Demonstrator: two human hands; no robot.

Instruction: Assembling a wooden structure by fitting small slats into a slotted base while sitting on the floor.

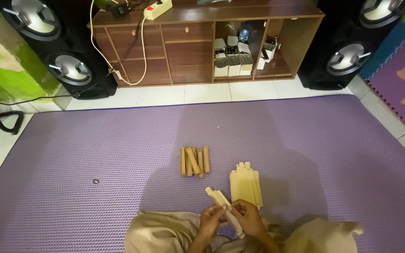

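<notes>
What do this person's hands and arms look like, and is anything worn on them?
Both hands are bare: no gloves, and no rings or watch that I can make out at this size. The left hand and right hand lead into forearms with no sleeves in view. Beige cloth covers the lap.

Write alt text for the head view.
Both hands, left hand and right hand, hold a pale wooden stick above a purple mat. Ahead lie a pale stick pile and a brown stick pile.
</notes>
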